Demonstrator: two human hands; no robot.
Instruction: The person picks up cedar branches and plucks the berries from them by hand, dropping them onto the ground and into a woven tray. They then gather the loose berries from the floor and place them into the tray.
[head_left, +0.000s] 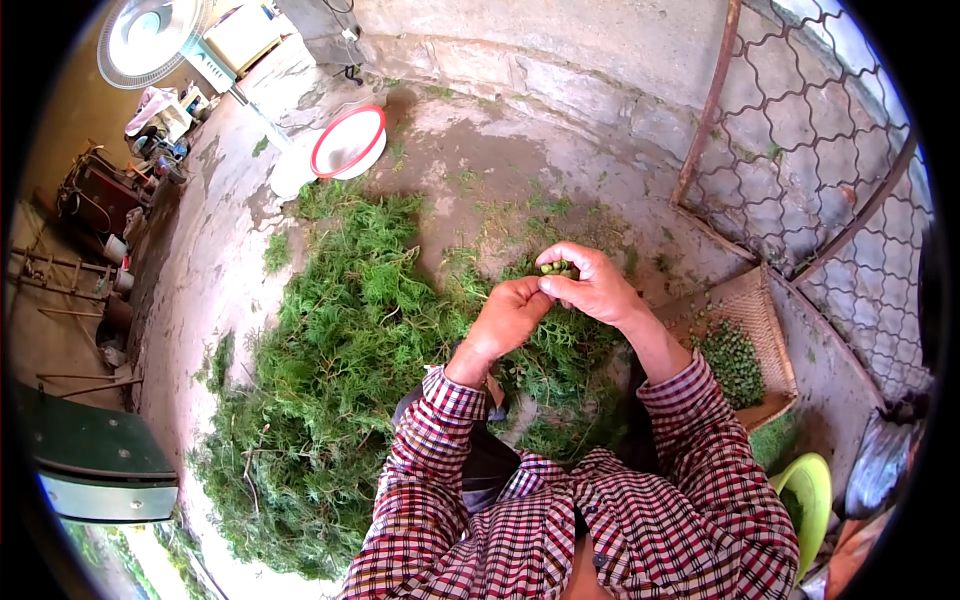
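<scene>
My right hand (592, 285) is curled round several small green cones (556, 267), which show between its thumb and fingers. Against its thumb rests my left hand (514, 315), its thumb and forefinger pinched together; whether anything is between them cannot be told. Beneath and to the left of both hands spreads a large heap of green conifer sprigs (352, 315). To the right, a woven basket (772, 337) holds a pile of small green cones (729, 364).
A white basin with a red rim (349, 142) stands beside the base of a standing fan (217, 67). Wire mesh in a rusty frame (724, 112) leans at the right. A lime-green tub (814, 502) is at lower right. Tools and a wooden ladder (60, 270) lie far left.
</scene>
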